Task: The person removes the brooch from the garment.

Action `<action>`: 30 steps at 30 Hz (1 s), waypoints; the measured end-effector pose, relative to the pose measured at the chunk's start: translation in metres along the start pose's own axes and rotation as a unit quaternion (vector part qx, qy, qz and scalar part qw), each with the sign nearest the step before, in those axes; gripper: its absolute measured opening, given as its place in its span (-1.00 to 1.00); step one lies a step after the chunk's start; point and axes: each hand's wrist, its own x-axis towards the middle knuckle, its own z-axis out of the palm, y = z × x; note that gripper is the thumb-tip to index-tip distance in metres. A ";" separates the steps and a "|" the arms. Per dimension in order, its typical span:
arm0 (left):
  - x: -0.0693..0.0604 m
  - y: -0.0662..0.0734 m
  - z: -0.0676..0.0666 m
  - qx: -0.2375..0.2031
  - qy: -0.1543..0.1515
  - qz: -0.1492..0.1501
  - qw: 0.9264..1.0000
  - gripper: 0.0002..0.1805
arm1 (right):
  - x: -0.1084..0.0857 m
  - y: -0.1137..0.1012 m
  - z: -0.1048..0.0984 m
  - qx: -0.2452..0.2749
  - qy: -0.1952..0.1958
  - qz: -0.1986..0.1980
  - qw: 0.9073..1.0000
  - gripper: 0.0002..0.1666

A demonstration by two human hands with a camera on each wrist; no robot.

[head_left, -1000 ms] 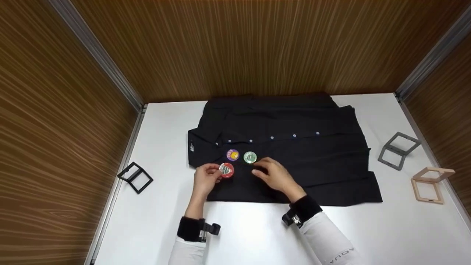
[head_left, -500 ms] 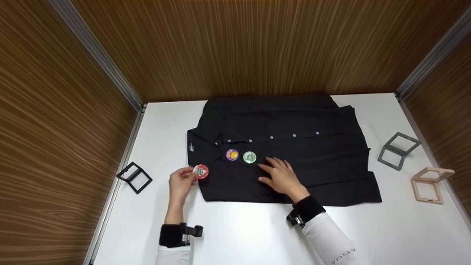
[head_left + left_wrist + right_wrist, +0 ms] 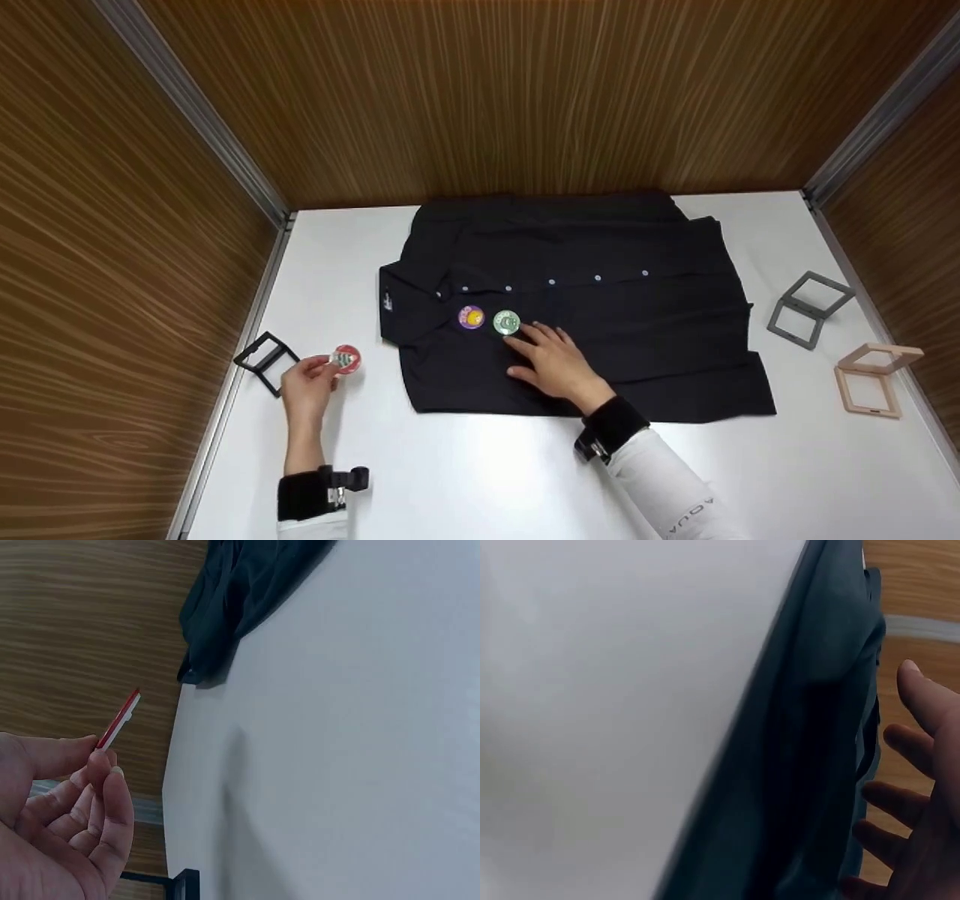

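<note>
Between thumb and fingers, my left hand (image 3: 307, 384) pinches a red button badge (image 3: 346, 359) with a tree picture, over the white table left of the shirt. In the left wrist view the badge (image 3: 118, 720) shows edge-on, clear of the tabletop. A black button-up shirt (image 3: 637, 337) lies flat, its collar to the left. On its front sit a purple badge (image 3: 471, 317) and a green badge (image 3: 506, 323). My right hand (image 3: 559, 367) is over the shirt, fingers spread, fingertips close beside the green badge; whether they touch it I cannot tell.
A black hinged frame (image 3: 268, 363) stands beside my left hand, partly hidden by it. At the right are a grey hinged frame (image 3: 810, 309) and a light wooden-coloured one (image 3: 874, 379). Brown wood-grain walls (image 3: 525, 97) enclose the white table (image 3: 465, 472).
My left hand has carried the red badge left, off the shirt and over toward the black frame. My right hand shifted slightly right, then back toward the green badge.
</note>
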 end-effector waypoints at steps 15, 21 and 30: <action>0.013 -0.022 -0.048 -0.002 0.102 -0.027 0.994 -0.72 | 0.030 -0.039 0.003 -0.020 0.001 -0.071 0.997 -0.35; 0.017 -0.028 -0.060 -0.055 0.136 -0.058 0.987 -0.66 | 0.038 -0.046 0.003 -0.022 -0.010 -0.079 0.997 -0.34; 0.028 -0.034 -0.072 -0.071 0.163 -0.089 0.980 -0.65 | 0.040 -0.050 0.005 -0.032 -0.004 -0.086 0.996 -0.34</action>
